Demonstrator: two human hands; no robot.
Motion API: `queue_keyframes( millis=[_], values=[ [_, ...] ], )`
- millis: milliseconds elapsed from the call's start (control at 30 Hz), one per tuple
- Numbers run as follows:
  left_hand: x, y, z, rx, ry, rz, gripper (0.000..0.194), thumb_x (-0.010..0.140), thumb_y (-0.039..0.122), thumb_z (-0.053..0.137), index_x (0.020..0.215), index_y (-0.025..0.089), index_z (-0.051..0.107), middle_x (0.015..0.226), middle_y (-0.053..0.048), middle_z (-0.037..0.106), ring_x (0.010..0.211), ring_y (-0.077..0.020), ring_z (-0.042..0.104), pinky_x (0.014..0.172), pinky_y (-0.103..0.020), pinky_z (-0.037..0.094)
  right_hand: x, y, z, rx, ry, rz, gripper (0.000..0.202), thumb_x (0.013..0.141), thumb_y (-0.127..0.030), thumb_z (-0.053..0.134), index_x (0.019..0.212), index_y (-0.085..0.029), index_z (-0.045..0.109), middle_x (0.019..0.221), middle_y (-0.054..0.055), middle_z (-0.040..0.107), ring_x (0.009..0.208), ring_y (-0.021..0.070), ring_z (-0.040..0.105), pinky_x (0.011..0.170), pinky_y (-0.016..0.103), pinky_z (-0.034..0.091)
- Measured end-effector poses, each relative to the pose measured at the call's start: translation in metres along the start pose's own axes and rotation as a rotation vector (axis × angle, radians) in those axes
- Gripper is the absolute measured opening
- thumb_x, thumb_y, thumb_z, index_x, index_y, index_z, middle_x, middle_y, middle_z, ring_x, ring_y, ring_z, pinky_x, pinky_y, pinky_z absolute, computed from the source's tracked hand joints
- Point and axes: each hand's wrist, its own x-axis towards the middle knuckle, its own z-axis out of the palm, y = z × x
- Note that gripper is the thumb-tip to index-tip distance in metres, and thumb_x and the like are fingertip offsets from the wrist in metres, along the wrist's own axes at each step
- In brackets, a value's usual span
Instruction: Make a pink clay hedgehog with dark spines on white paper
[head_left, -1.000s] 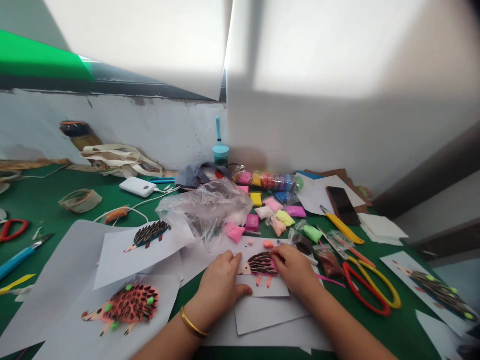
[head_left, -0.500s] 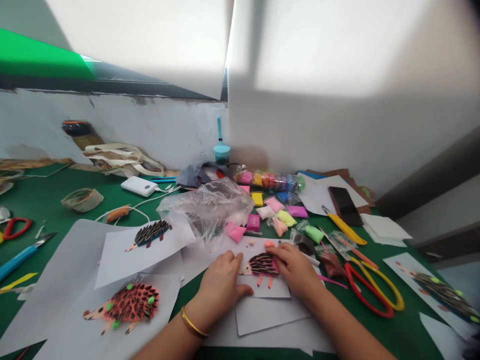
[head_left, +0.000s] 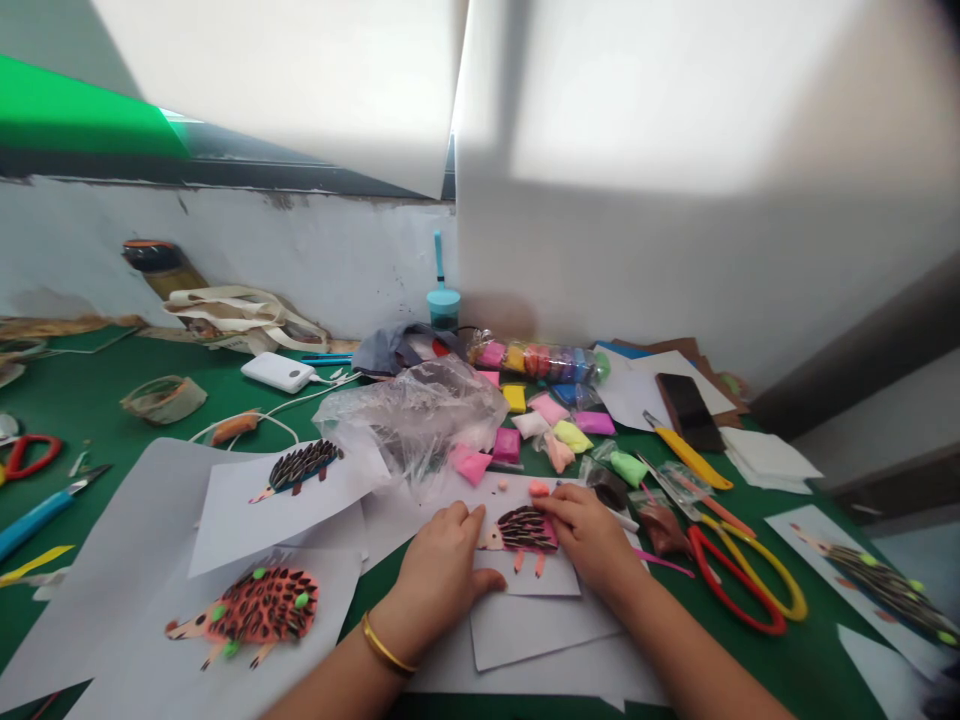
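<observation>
A small clay hedgehog picture lies on white paper, with dark striped seeds over its pink body, a pale face and two pinkish legs. My left hand rests on the paper's left edge, thumb spread away from the fingers. At the upper right of the hedgehog's back, my right hand has its thumb and fingers pressed together; whatever is between them is hidden. Just above sit a coral clay lump and a tiny peach ball.
Finished-looking hedgehog pictures lie left and right. Bagged clay, a crumpled plastic bag, red-and-yellow scissors, a yellow cutter and a phone surround the paper. A white power bank stands behind.
</observation>
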Motion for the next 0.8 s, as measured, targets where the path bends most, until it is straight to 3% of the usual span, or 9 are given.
queue_keyframes(
  millis=[800],
  values=[
    [-0.0006, 0.0014, -0.0019, -0.013, -0.007, -0.013, 0.062, 0.072, 0.047, 0.072, 0.125, 0.020, 0.054, 0.111, -0.010, 0.057, 0.101, -0.0282, 0.055, 0.089, -0.040, 0.045, -0.0009, -0.0020, -0.0003, -0.013, 0.000, -0.027, 0.036, 0.087, -0.014, 0.046, 0.112, -0.025, 0.069, 0.099, 0.007, 0.063, 0.095, 0.0205, 0.058, 0.086, 0.035, 0.048]
  ],
)
